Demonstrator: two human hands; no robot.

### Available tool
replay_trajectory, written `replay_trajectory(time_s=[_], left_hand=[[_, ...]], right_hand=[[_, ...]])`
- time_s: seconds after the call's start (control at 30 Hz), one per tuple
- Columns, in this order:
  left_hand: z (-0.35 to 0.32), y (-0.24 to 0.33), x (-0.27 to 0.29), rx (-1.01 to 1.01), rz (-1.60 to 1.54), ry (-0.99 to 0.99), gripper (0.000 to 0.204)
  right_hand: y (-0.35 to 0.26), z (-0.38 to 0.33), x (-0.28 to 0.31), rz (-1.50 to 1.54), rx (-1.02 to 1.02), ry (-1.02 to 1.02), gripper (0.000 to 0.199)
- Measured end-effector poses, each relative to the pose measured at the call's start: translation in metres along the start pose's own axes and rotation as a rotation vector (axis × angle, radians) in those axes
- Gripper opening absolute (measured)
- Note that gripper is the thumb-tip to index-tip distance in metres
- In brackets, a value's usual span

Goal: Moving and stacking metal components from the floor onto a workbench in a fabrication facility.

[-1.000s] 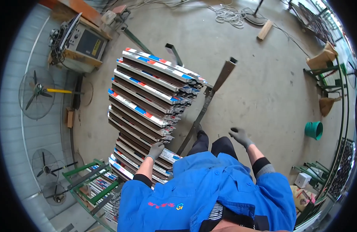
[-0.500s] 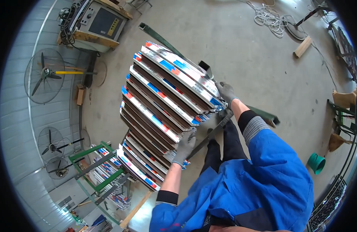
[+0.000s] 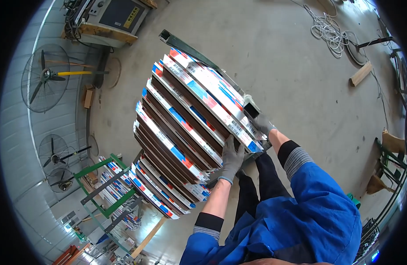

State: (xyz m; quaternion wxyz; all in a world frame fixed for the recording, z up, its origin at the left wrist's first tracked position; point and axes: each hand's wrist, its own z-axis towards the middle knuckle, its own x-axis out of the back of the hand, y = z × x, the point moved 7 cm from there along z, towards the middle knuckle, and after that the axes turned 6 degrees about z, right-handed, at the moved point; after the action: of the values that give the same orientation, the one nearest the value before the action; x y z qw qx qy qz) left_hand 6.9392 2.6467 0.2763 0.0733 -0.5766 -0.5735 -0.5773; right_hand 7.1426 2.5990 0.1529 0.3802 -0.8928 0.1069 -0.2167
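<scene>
A large stack of long strips lies before me, wrapped in white film printed blue and red. Dark brown faces show between them. My left hand, in a grey glove, is closed on the near end of a strip in the middle of the stack. At the stack's right corner, my right hand, also gloved, grips the end of the outermost strip. Its fingertips are partly hidden. Just beyond that hand stands a dark square tube end. A dark green metal bar runs along the stack's far right side.
To the left, a green metal rack holds more wrapped strips. Large fans stand along the wall. A grey machine is at the far left. Coiled white cord and a wooden block lie on the floor at right.
My left hand has moved right and farther along the strip ends. My right hand has shifted slightly lower, beside the tube end. The outer strips sit a little farther right.
</scene>
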Motion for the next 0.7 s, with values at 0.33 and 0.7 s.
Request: replay_trajectory(time_s=[0.33, 0.7], left_hand=[[0.004, -0.004, 0.004, 0.068, -0.188, 0.082, 0.059], [-0.013, -0.012, -0.008, 0.099, -0.263, 0.051, 0.065]], right_hand=[[0.01, 0.027, -0.007, -0.045, 0.122, -0.191, 0.042], [0.021, 0.007, -0.009, 0.033, -0.126, -0.106, 0.079]])
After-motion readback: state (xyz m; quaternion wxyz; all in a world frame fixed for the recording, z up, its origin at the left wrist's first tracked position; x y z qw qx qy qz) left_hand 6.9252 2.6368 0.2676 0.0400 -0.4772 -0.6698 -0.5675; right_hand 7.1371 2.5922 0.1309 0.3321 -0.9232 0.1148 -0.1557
